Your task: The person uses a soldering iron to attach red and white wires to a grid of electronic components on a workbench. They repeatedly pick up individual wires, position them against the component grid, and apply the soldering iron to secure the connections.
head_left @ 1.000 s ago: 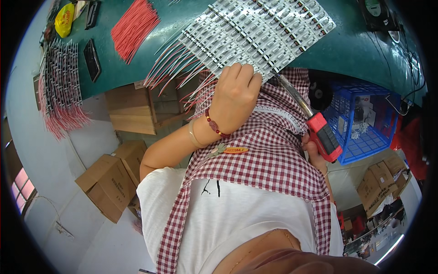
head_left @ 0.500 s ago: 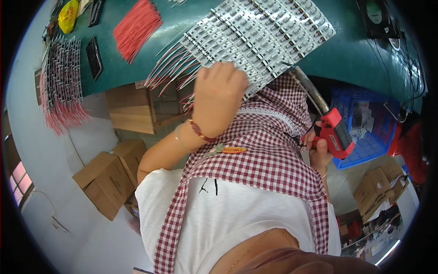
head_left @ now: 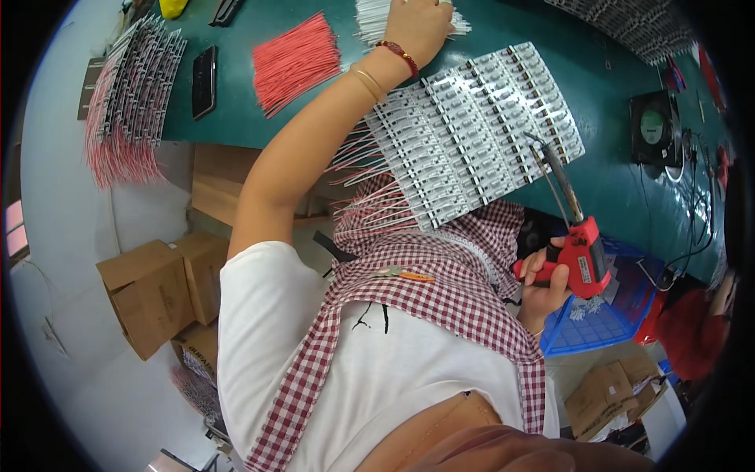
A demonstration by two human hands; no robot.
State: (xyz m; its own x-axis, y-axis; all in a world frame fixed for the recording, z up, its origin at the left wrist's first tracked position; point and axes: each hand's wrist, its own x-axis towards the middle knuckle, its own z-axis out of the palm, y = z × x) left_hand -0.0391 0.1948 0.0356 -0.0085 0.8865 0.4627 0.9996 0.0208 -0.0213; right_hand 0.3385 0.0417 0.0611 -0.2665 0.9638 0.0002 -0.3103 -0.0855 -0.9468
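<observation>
Head: right hand (head_left: 544, 280) grips soldering gun (head_left: 586, 261); sag could scorch PCB panel (head_left: 481, 135). Left hand (head_left: 421, 31) at white wires (head_left: 371, 21) beyond panel, grip unclear.

I get bright, mostly even light. Window (head_left: 15, 214) glows pale at left rim. Sheen lies on table (head_left: 609, 98); boards (head_left: 480, 130) glint silvery; shirt (head_left: 271, 315) reads brightest. Shade gathers under table edge. Iron (head_left: 585, 256) looks sharp to me, cartons (head_left: 153, 303) softer. Fisheye bends table edge; black vignette eats corners; wall (head_left: 67, 259) stretches near rim.
</observation>
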